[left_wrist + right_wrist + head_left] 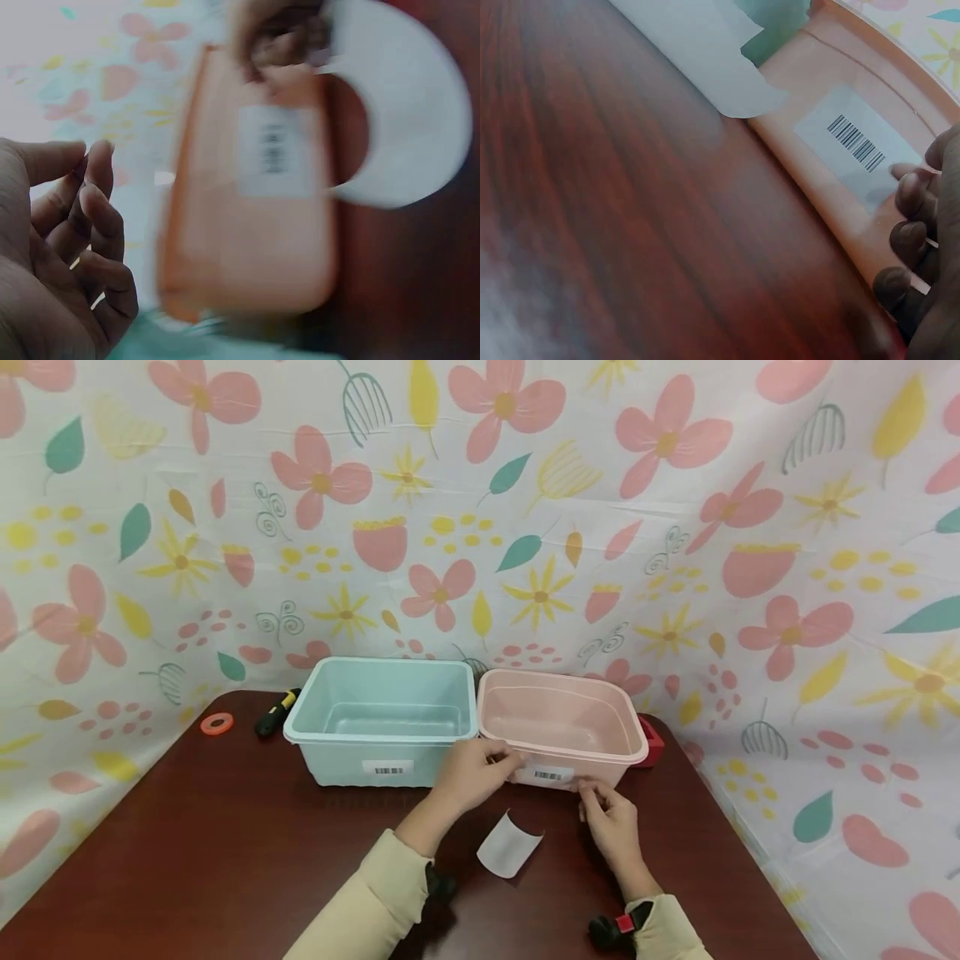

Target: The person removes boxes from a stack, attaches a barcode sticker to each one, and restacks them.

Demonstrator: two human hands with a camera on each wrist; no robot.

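A pink plastic basin (pixel 562 710) with a white barcode label (pixel 552 774) on its front stands at the back of the table. My left hand (pixel 476 772) is near the label's left end, fingers loosely bent and thumb and index tips close together. In the left wrist view nothing shows between those fingers (pixel 103 217). Beyond the label's other end, my right hand (pixel 611 822) has its fingertips at the basin's front. Its bent fingers (pixel 911 232) are beside the label in the right wrist view; whether they touch it is unclear.
A curled white paper piece (pixel 510 847) lies on the dark table (pixel 225 860) between the forearms. Left of the pink basin is a blue basin (pixel 382 760), also labelled. Farther left are a black-and-yellow tool (pixel 276 714) and an orange ring (pixel 217 723). A red object (pixel 651 745) sits behind the pink basin.
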